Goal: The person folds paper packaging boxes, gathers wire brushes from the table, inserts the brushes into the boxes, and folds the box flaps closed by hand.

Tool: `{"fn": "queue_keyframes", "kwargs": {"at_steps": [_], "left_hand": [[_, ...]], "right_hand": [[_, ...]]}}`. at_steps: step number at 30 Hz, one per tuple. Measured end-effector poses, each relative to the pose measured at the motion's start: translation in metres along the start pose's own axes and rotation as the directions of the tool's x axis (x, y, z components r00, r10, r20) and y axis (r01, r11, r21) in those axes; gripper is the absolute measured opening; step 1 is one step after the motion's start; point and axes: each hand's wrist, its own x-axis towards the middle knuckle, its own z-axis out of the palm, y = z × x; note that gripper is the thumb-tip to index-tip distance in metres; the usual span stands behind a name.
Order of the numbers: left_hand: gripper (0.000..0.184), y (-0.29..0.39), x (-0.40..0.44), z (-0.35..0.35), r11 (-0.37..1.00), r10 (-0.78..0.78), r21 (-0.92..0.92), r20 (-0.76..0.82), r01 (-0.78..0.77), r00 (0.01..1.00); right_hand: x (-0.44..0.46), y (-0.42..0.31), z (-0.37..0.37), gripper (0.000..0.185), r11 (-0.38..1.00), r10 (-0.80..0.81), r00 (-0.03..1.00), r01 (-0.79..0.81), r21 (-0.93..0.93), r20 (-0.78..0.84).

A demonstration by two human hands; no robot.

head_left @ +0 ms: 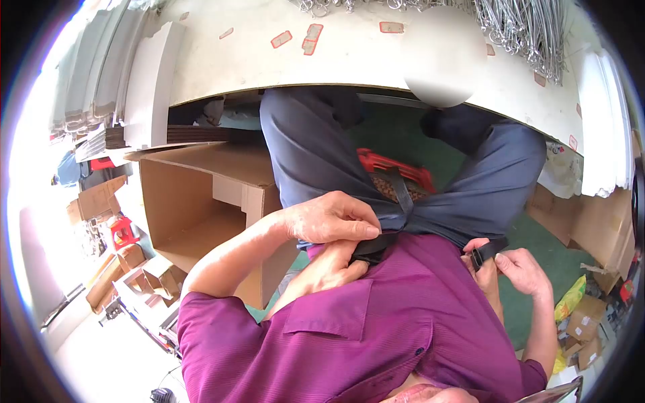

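At the left of my waist, my left hand (329, 218) is bent, thumb and fingers closed at the edge of a black strap with a buckle (373, 250). Another person's hand (338, 267), reaching from behind, grips that black piece just below. On the right side, a second hand of that person (485, 272) holds another black strap with a buckle (485, 254). Beside it is my right hand (525, 270), fingers loosely bent and thumb apart, near the strap's end; I see nothing in it. A dark strap (402, 191) hangs between my thighs.
I sit facing a white table (228, 60) with metal wire hooks (524, 33) at its back. An open cardboard box (195, 195) stands at my left. A red plastic stool (396, 168) shows between my legs. White panels (605, 127) and small cartons (584, 319) are at the right.
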Motion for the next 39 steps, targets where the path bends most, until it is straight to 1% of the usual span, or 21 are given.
{"fn": "queue_keyframes", "kwargs": {"at_steps": [1,2,4,6,8,10,11,13,14,15,17,18,19,21,22,24,25,27,29,33,39], "left_hand": [[0.042,0.005,-0.002,0.002,1.000,0.000,-0.007,-0.006,0.000,1.000],[0.040,0.012,-0.006,0.004,0.999,-0.033,-0.005,-0.033,0.033,0.999],[0.039,0.017,-0.011,0.007,0.998,-0.069,-0.003,-0.063,0.069,0.996],[0.037,0.017,-0.011,0.010,0.986,-0.003,0.166,-0.069,0.014,0.998],[0.038,0.017,-0.012,0.007,0.981,-0.036,0.188,-0.048,0.045,0.998],[0.034,0.017,-0.011,0.008,0.945,-0.021,0.326,-0.046,0.035,0.999],[0.034,0.012,-0.009,0.008,0.945,-0.019,0.326,-0.039,0.031,0.999],[0.024,-0.001,-0.006,0.005,0.931,-0.030,0.365,0.108,-0.012,0.994],[0.017,-0.002,-0.011,0.010,0.970,-0.146,0.209,0.113,0.120,0.983],[0.017,-0.001,-0.017,0.017,0.971,-0.147,0.205,0.105,0.123,0.984],[0.016,0.002,-0.030,0.025,0.882,-0.381,-0.347,-0.123,0.320,0.916],[0.017,-0.015,-0.036,0.021,0.845,-0.337,-0.486,-0.162,0.222,0.928],[0.019,-0.030,-0.041,0.016,0.865,-0.274,-0.479,-0.210,0.146,0.939],[0.021,-0.022,-0.050,0.001,0.934,-0.284,-0.272,-0.177,0.230,0.942],[0.021,-0.025,-0.052,-0.004,0.935,-0.284,-0.270,-0.183,0.229,0.941],[0.024,-0.028,-0.049,-0.015,0.970,-0.233,0.008,-0.249,0.243,0.940],[0.024,-0.026,-0.049,-0.020,0.971,-0.229,0.014,-0.248,0.240,0.941],[0.026,-0.011,-0.048,-0.026,0.953,-0.277,-0.189,-0.218,0.238,0.936],[0.026,-0.001,-0.042,-0.031,0.954,-0.284,-0.161,-0.219,0.252,0.933],[0.030,0.008,-0.036,-0.030,0.977,-0.204,-0.113,-0.216,0.183,0.955],[0.032,0.016,-0.030,-0.033,0.984,-0.154,-0.139,-0.323,0.114,0.934]], "right_hand": [[0.002,0.000,0.007,0.069,1.000,-0.001,1.000,0.001,-0.006,0.007],[0.004,-0.007,0.019,0.066,0.977,-0.150,0.986,0.160,0.145,-0.076],[0.007,-0.019,0.023,0.058,0.898,-0.257,0.960,0.279,0.340,-0.107],[0.012,-0.038,0.029,0.061,0.896,-0.257,0.962,0.274,0.350,-0.095],[0.019,-0.043,0.026,0.065,0.891,-0.255,0.963,0.268,0.366,-0.086],[0.024,-0.037,0.021,0.041,0.925,-0.364,0.929,0.369,0.092,-0.072],[0.023,-0.041,0.026,0.041,0.927,-0.358,0.931,0.364,0.094,-0.076],[0.025,-0.056,0.038,0.030,0.830,-0.238,0.955,0.295,0.473,-0.178],[0.024,-0.051,0.038,0.029,0.855,-0.171,0.975,0.217,0.470,-0.141],[0.023,-0.050,0.037,0.029,0.856,-0.176,0.975,0.218,0.468,-0.134],[0.022,-0.048,0.037,0.035,0.903,-0.176,0.981,0.195,0.383,-0.083],[0.026,-0.032,0.040,0.033,0.873,-0.186,0.981,0.187,0.450,-0.048],[0.026,-0.028,0.038,0.033,0.876,-0.187,0.982,0.183,0.445,-0.036],[0.027,-0.028,0.033,0.032,0.825,-0.004,0.989,-0.082,0.559,0.150],[0.032,-0.018,0.029,0.030,0.829,-0.033,0.980,-0.081,0.553,0.194],[0.036,-0.025,0.021,0.031,0.829,0.019,0.989,-0.098,0.551,0.147],[0.039,-0.027,0.016,0.032,0.826,0.080,0.991,-0.125,0.550,0.105],[0.044,-0.026,0.006,0.031,0.857,0.054,0.996,-0.084,0.509,0.073],[0.048,-0.037,-0.003,0.029,0.867,0.028,0.998,-0.053,0.496,0.059],[0.056,-0.054,-0.013,0.026,0.918,-0.096,0.986,0.140,0.372,-0.135],[0.053,-0.064,-0.034,0.026,0.937,-0.150,0.957,0.217,0.272,-0.247]]}}
